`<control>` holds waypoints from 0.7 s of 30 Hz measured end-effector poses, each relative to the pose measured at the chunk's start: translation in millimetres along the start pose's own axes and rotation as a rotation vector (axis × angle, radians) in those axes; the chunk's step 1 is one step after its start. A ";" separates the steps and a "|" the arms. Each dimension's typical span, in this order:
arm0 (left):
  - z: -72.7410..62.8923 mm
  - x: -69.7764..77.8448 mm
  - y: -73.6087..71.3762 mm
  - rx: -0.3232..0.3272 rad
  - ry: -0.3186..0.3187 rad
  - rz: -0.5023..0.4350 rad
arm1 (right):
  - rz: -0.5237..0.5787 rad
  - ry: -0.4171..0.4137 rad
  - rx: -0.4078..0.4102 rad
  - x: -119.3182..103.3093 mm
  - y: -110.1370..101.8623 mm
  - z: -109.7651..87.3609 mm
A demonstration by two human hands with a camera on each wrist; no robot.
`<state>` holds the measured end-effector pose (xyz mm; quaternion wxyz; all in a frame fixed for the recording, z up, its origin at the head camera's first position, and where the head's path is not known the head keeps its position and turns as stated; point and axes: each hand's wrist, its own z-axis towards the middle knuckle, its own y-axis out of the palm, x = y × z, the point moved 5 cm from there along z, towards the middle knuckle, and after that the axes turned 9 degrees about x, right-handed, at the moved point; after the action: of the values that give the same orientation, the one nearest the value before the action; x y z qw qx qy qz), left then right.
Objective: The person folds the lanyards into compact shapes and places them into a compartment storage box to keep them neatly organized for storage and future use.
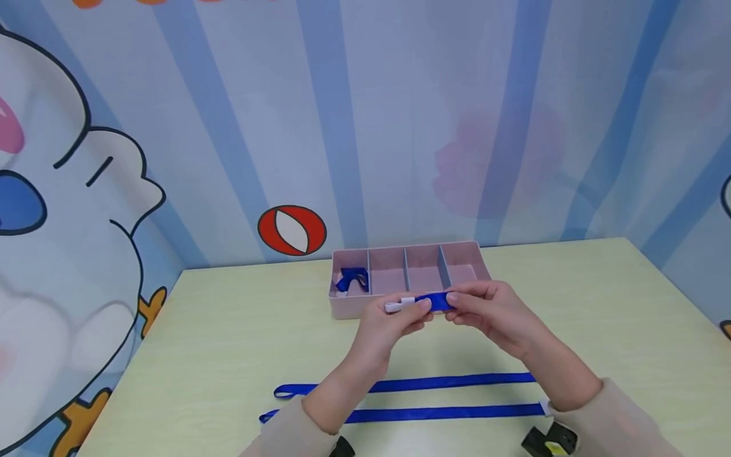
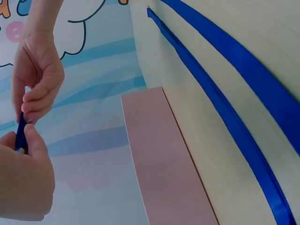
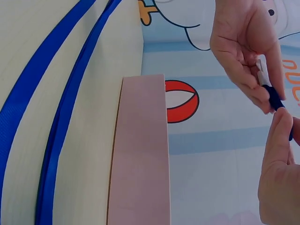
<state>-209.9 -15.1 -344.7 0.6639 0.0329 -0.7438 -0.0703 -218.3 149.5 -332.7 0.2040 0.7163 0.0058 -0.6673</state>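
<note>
In the head view, both hands meet in front of the pink box, raised above the table. Between them they hold a small folded blue lanyard (image 1: 437, 302) with a white end piece (image 1: 398, 304). My left hand (image 1: 389, 327) pinches its left part, thumb on top, the white piece sticking out past the thumb. The other end is pinched by my right hand (image 1: 495, 312) between thumb and fingers. From the right wrist, the white piece (image 3: 262, 71) shows lying along the left palm, with the blue band (image 3: 273, 97) stretching between both hands' fingertips.
The pink divided box (image 1: 349, 309) stands at the table's back edge against the wall. Its leftmost compartment holds a bundled blue lanyard (image 1: 355, 277). Two long blue lanyards, a farther one (image 1: 451, 383) and a nearer one (image 1: 445, 414), lie side by side across the table's front.
</note>
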 end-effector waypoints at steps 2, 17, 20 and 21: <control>1.0 0.2 -1.9 0.008 0.015 0.075 | -0.006 -0.002 0.008 0.3 -0.7 0.1; 7.1 2.8 -7.2 -0.087 0.098 0.301 | -0.381 -0.086 0.111 0.7 -6.0 0.6; 8.1 2.2 -7.6 -0.117 0.121 0.317 | -0.380 -0.078 0.086 2.3 -5.6 1.7; 8.2 2.2 -7.6 -0.126 0.128 0.323 | -0.384 -0.077 0.079 2.3 -5.4 2.0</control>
<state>-218.6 -22.4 -344.6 0.7134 -0.1241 -0.6896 -0.0070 -221.5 153.2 -336.6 0.0446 0.6834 0.1083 -0.7206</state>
